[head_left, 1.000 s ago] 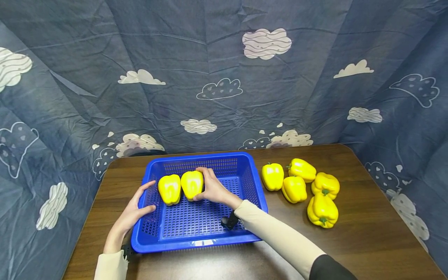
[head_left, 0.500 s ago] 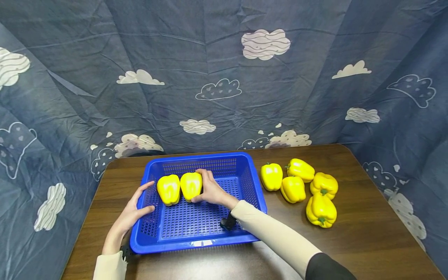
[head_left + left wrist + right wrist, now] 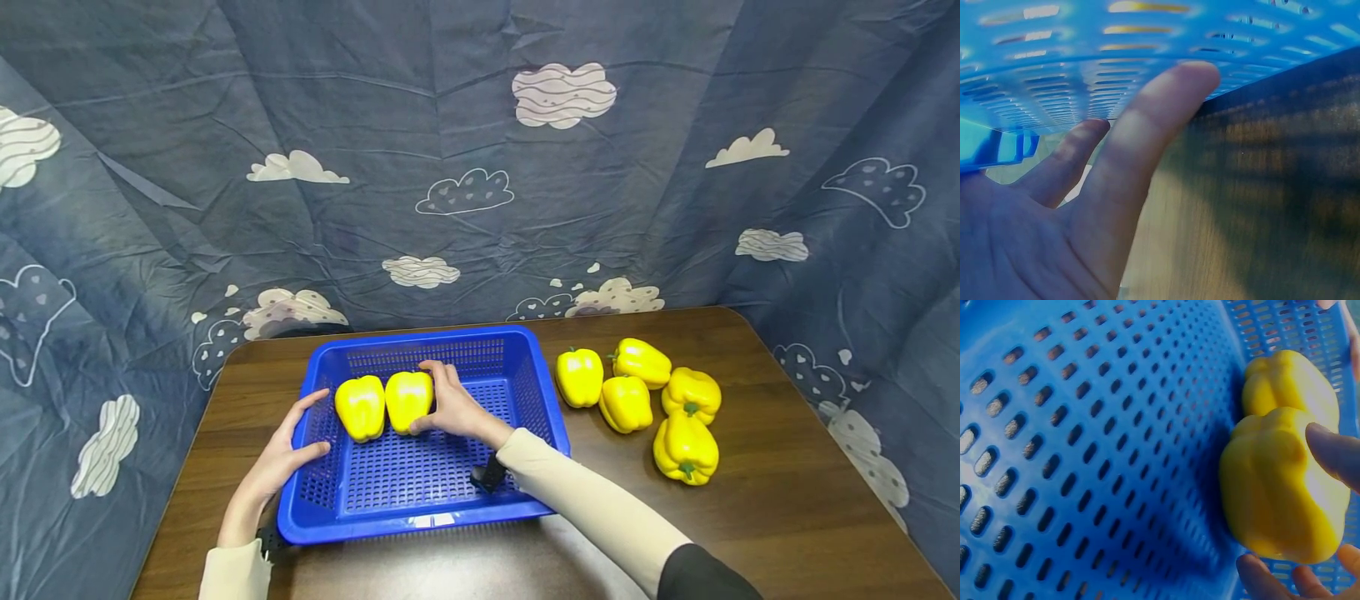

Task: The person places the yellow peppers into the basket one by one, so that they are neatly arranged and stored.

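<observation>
My right hand [image 3: 457, 408] holds a yellow bell pepper [image 3: 407, 402] between thumb and fingers inside the blue perforated basket [image 3: 427, 335]. In the right wrist view the thumb [image 3: 1329, 453] lies against one side of that pepper, the fingertips at its lower end. A second yellow bell pepper [image 3: 358, 408] sits directly to its left, near the basket's left wall. My left hand [image 3: 273, 458] is at the basket's left side, thumb and index finger spread and overlapping the rim. Seen from the left wrist, its extended fingers [image 3: 1129, 144] lie along the slotted wall.
Several more yellow bell peppers [image 3: 626, 404] lie grouped on the brown wooden table [image 3: 787, 500] right of the basket. Behind the table hangs a dark blue curtain [image 3: 465, 100] with white cloud prints. A black wrist device [image 3: 489, 473] hangs under the right wrist, inside the basket.
The held pepper has shifted slightly downward in the basket with my right hand around it. My left hand keeps its place at the basket's side. The whole head view drifts a little left.
</observation>
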Motion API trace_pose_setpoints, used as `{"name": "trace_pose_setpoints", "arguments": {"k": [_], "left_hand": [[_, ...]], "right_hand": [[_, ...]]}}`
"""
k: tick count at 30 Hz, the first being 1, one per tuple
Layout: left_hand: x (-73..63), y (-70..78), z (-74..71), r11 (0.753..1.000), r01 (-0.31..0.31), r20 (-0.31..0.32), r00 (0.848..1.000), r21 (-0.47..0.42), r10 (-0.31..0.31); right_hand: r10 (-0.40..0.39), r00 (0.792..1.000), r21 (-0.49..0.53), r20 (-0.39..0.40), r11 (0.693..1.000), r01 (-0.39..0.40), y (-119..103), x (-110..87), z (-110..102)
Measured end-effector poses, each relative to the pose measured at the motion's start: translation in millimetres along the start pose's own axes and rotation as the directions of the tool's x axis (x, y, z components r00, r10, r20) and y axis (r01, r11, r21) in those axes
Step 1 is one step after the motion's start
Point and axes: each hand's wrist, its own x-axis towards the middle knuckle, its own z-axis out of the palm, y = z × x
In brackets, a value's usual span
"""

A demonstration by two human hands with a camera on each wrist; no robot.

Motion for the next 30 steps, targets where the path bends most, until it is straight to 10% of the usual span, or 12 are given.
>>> {"name": "trace_pose_setpoints", "arguments": {"k": [30], "left_hand": [[-0.6,1.1,1.2,0.999,0.026,-0.005,1.0,0.019,-0.026]], "right_hand": [[0.011,1.0,0.221,-0.027,0.975,-0.005,-12.5,-28.1,-68.0]]}}
